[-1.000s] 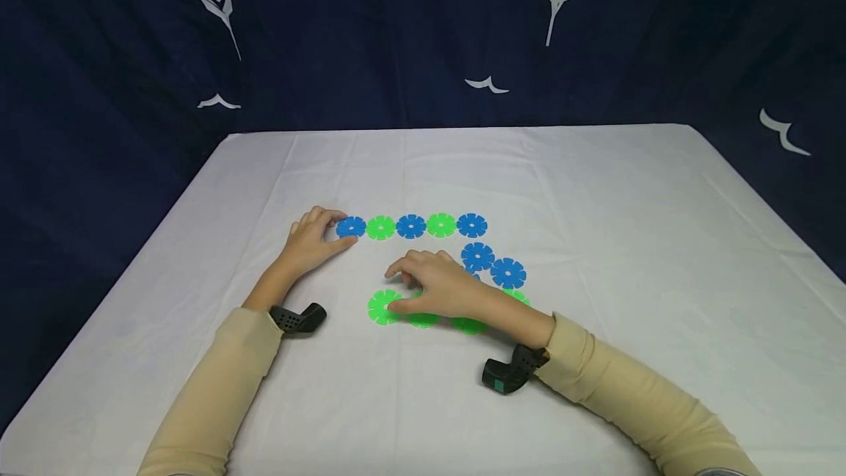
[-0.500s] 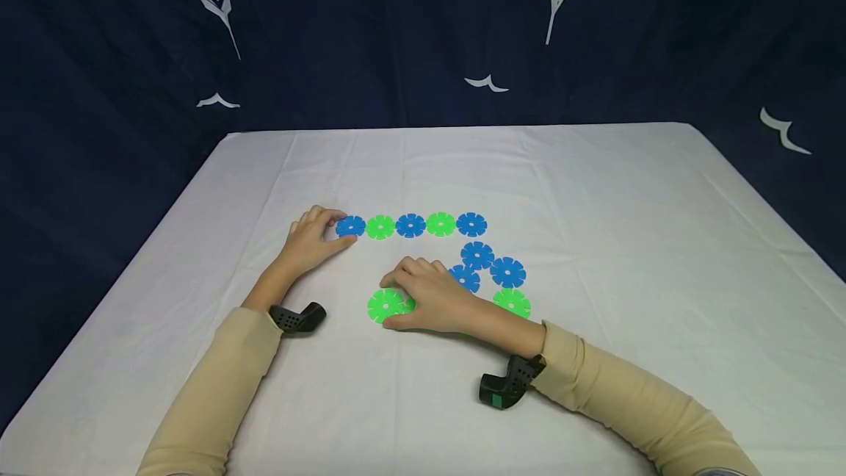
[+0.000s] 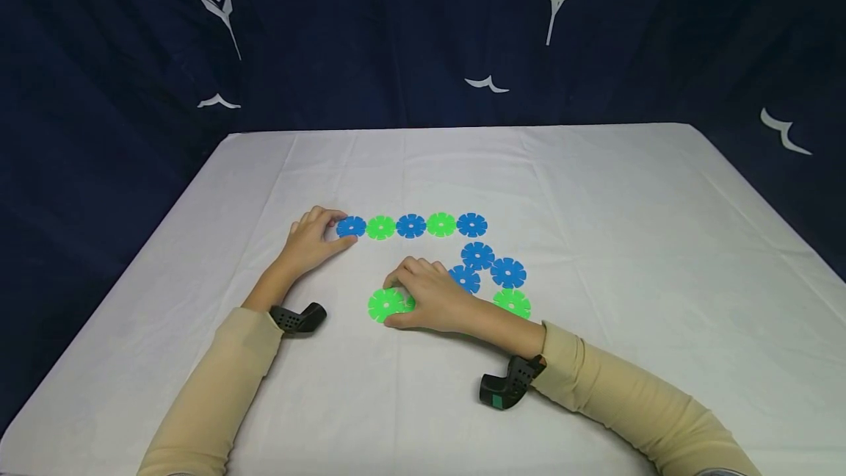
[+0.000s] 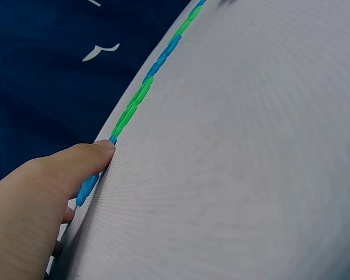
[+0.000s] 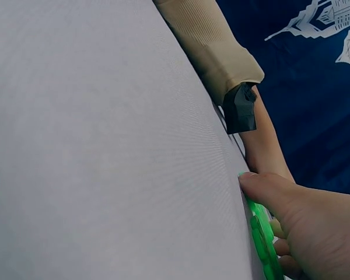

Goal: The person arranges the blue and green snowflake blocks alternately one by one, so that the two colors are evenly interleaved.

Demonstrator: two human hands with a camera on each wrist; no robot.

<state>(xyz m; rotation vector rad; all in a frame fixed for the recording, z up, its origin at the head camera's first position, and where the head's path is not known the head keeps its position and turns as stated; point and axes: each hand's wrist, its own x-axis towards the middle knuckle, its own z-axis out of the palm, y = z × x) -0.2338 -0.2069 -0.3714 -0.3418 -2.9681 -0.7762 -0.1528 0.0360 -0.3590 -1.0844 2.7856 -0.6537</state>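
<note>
In the head view my left hand (image 3: 309,242) holds the leftmost blue notched disc (image 3: 351,226) between thumb and index finger. That disc ends a straight row of blue and green notched discs lying flat. The left wrist view shows the left thumb pressed on its edge, with a green disc (image 4: 133,108) just beyond. Nearer the body, my right hand (image 3: 429,294) grips a green notched disc (image 3: 385,305) at its near and far edges. Another green piece shows behind it, mostly hidden under the palm. Green edges (image 5: 263,240) run beneath the right thumb in the right wrist view.
Right of the hands lie loose blue discs (image 3: 508,272) and a green disc (image 3: 512,304), partly behind the right forearm. A white cloth (image 3: 628,241) covers the table. Dark blue curtain (image 3: 396,35) hangs behind. Each wrist wears a black camera (image 3: 507,382).
The right hand has come down toward the body and closed its thumb and finger on the leftmost green disc, covering those beside it. The left hand stays put.
</note>
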